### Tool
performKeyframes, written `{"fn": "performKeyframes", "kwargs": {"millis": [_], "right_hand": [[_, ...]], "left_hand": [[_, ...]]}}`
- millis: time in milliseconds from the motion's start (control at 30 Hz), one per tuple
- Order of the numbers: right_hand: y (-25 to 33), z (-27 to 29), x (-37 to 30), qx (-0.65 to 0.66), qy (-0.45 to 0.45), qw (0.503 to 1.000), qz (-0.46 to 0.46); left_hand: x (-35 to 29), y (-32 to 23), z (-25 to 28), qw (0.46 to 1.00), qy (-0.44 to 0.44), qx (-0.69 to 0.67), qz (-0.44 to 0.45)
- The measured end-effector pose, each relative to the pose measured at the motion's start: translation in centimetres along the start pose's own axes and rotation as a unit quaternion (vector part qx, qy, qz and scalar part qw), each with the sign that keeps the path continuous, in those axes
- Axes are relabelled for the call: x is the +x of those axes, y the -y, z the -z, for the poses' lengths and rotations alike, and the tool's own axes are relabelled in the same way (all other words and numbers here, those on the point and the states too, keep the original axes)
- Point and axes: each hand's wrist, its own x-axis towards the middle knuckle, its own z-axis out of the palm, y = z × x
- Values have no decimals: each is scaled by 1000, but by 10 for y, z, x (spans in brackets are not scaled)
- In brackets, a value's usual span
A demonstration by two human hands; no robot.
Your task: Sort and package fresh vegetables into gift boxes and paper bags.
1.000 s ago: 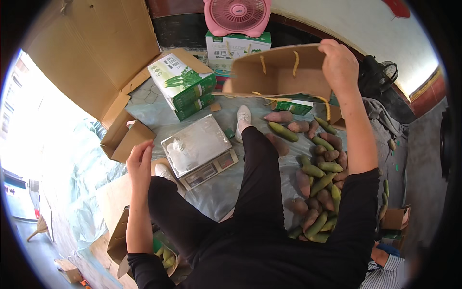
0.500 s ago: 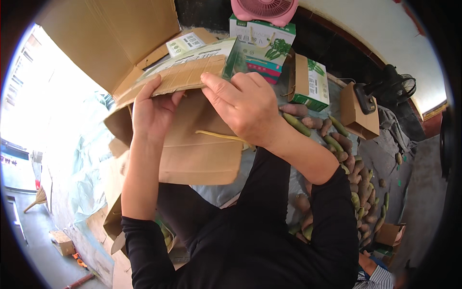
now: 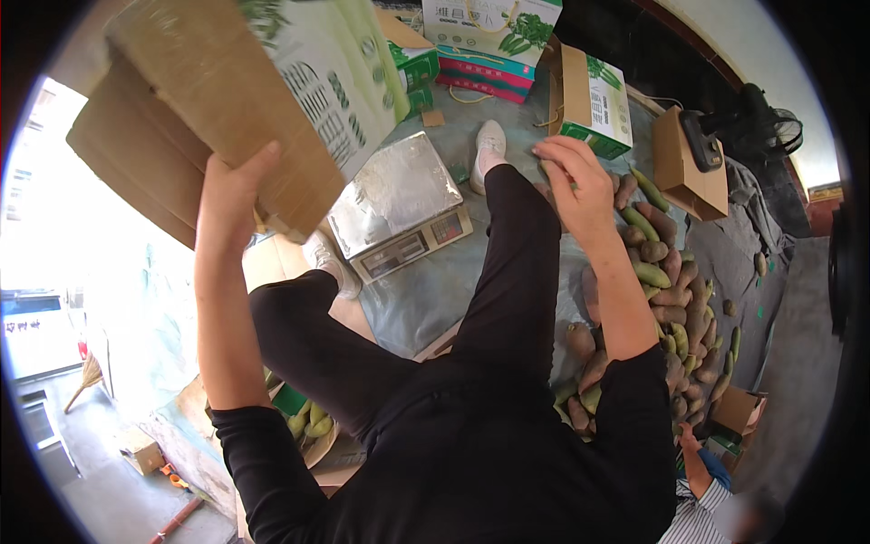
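My left hand grips the taped brown edge of a cardboard carton, raised at the upper left. The carton is tilted, with a loose flap and a printed white-and-green side showing. My right hand is off the carton, its fingers loosely bent and thumb apart, with nothing visible in it. It hovers near the pile of reddish-brown and green root vegetables. Between my feet stands a silver-topped electronic scale with nothing on its plate.
Printed cartons are stacked at the back, and an opened one lies right of them. A black fan is by a brown box. Green vegetables sit beside my left leg. Another person is at the lower right.
My right hand has let go of the carton and moved right. My left hand has swung the carton up and left, uncovering the scale and my feet.
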Motion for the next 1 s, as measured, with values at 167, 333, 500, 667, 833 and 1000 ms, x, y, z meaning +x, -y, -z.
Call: {"fn": "performKeyframes", "kwargs": {"millis": [167, 333, 500, 667, 833, 1000], "right_hand": [[-41, 8, -49, -49, -5, 994, -100], [-93, 16, -117, -113, 32, 971, -210], [-133, 7, -194, -167, 94, 943, -273], [-132, 3, -239, -191, 178, 884, -388], [-178, -13, -336, -148, 204, 863, -437], [-165, -24, -388, -98, 250, 801, -534]], "left_hand": [[1, 59, 4, 935, 47, 351, -4], [-8, 113, -19, 802, 181, 568, -30], [-17, 152, -23, 757, 228, 611, -46], [-14, 168, -20, 779, 212, 590, -16], [-19, 168, -39, 793, 194, 576, -35], [-25, 165, -35, 786, 208, 580, -58]]}}
